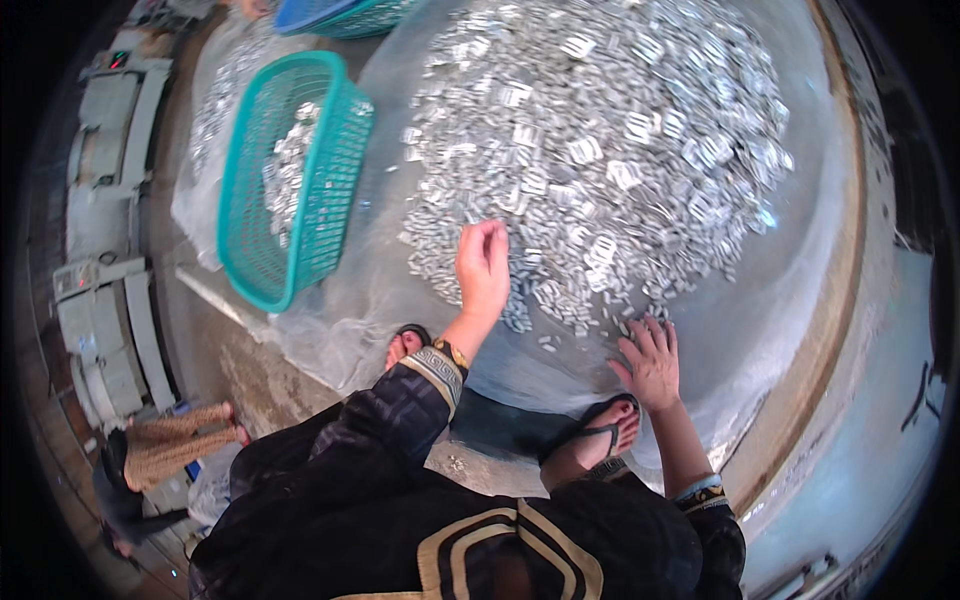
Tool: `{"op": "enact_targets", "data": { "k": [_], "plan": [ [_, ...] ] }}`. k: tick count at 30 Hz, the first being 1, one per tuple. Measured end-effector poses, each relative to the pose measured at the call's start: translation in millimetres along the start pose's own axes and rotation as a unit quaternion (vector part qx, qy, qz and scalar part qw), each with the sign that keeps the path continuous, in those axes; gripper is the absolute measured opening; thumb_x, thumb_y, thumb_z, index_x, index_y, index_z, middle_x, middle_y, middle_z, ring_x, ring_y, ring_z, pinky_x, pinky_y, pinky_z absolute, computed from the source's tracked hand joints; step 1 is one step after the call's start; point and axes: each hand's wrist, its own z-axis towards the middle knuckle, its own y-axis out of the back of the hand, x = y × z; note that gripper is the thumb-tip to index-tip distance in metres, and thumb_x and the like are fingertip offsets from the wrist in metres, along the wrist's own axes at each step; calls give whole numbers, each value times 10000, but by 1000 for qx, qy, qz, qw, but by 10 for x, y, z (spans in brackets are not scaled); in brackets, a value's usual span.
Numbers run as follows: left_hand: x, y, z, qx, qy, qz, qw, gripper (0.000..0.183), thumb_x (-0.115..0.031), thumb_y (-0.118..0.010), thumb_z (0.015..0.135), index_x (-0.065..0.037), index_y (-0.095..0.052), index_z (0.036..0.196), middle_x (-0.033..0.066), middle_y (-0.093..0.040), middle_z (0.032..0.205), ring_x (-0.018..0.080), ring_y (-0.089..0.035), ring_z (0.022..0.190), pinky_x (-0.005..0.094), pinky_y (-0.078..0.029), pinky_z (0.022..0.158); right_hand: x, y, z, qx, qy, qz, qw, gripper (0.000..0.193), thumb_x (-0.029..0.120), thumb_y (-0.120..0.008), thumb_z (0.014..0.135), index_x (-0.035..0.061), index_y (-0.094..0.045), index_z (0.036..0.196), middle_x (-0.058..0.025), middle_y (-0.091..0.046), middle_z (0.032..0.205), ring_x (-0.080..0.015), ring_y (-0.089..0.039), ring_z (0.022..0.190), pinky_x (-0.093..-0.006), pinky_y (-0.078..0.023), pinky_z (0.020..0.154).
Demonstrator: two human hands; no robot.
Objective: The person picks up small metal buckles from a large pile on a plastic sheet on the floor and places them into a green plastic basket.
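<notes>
A broad heap of small silvery metal pieces (590,190) lies on a clear plastic sheet (380,270) in front of me. Some are larger flat pieces with slots, others small and pellet-like. My left hand (482,268) is over the heap's near left edge, its fingers curled together. Whatever they may hold is hidden. At the near right edge, my right hand (652,362) reaches down with fingers spread, the tips by a few loose pieces. To the left is a teal plastic basket (343,200), tilted in view, with similar metal pieces (290,180) inside.
Blue and teal baskets (340,18) sit at the far end. More metal pieces (225,100) lie on plastic beyond the teal basket. Grey machines (105,220) line the left side, with another person (150,470) at lower left. My sandalled feet (600,435) are at the sheet's near edge.
</notes>
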Motion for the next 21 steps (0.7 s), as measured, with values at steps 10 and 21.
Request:
{"op": "enact_targets", "data": {
  "k": [10,21],
  "plan": [
    [-251,-296,-953,288,-34,78,954,243,-79,-634,784,-65,-574,1018,110,-546,953,272,-573,829,343,-473,711,-33,47,-125,-158,-179,2,971,217,151,-672,715,125,-619,924,-74,-557,1044,-282,-489,1009,-428,-377,858],
    [-187,-233,-619,332,-95,205,916,243,-117,-756,668,-69,-576,823,67,-542,842,264,-573,786,359,-468,678,67,-36,424,60,-74,44,994,379,332,-747,674,110,-598,944,-44,-596,886,-249,-575,896,-410,-413,811]
  ]
}}
